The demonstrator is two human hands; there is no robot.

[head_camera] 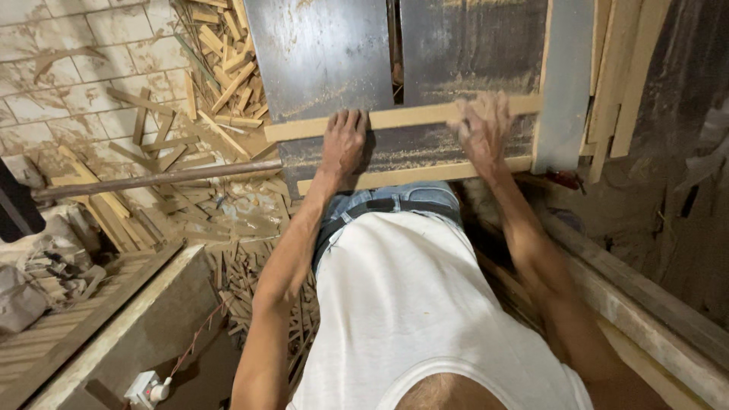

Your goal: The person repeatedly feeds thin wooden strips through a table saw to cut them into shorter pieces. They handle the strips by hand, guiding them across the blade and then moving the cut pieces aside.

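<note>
A long pale wooden strip (pixel 410 116) lies crosswise on the dark metal saw table (pixel 319 53), dusted with sawdust. My left hand (pixel 343 143) rests on the strip's left part, fingers curled over its edge. My right hand (pixel 481 127), blurred, presses on the strip further right, close to the grey fence (pixel 566 83). A second pale strip (pixel 414 176) lies along the table's near edge, just below both hands. A slot (pixel 395 45) runs between the two halves of the table top.
Offcuts and wood scraps (pixel 220 68) are piled on the floor left of the table and below it. A metal bar (pixel 152 181) juts out leftward. Wooden slats (pixel 626 68) lean at the right. A white plug and socket (pixel 148 389) sit bottom left.
</note>
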